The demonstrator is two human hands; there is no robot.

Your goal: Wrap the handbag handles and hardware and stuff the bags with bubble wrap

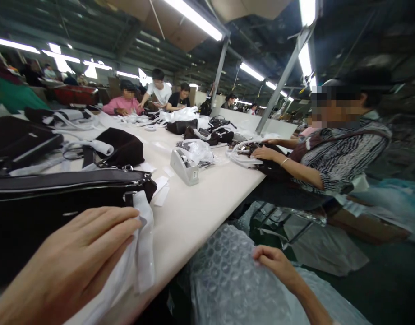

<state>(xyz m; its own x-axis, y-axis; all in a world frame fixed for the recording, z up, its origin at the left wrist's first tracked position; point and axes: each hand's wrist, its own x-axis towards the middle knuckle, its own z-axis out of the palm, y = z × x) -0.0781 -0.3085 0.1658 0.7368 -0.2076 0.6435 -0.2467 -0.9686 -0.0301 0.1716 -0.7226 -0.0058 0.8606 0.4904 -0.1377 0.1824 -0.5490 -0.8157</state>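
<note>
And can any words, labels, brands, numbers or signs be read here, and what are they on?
None is readable.
Label on the grey dispenser: too blurred.
Pale mark on the large dark bag: too small.
Another pale mark, on the bag behind: too small.

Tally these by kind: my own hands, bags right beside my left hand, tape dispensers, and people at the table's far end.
Own hands, left hand and right hand: 2
Black bag: 1
Tape dispenser: 1
People, in pink top, white top, black top: 3
Total: 7
</note>
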